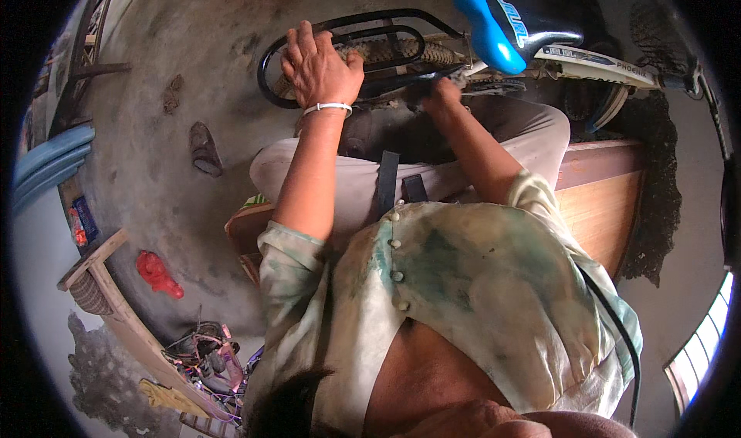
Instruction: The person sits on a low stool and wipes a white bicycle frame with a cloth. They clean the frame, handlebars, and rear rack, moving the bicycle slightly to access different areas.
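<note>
In the head view, a bicycle stands side-on before me, its blue and black saddle (492,30) at upper right and its white frame (602,64) running further right. My left hand (321,70) lies over the looped black tubes of the rear rack (399,14), fingers curled across them above the muddy rear tyre (431,51). Lower and closer to the saddle, my right hand (444,95) reaches in beside a black guard (399,86). Its fingertips are in shadow, so what they touch is hidden.
I sit on a wooden seat or box (605,195). On the concrete floor lie a dark shoe (204,148) and a red object (157,273). Tangled cables and parts (211,351) sit at lower left, near a wooden frame (139,334). Stacked blue plastic (52,160) is at far left.
</note>
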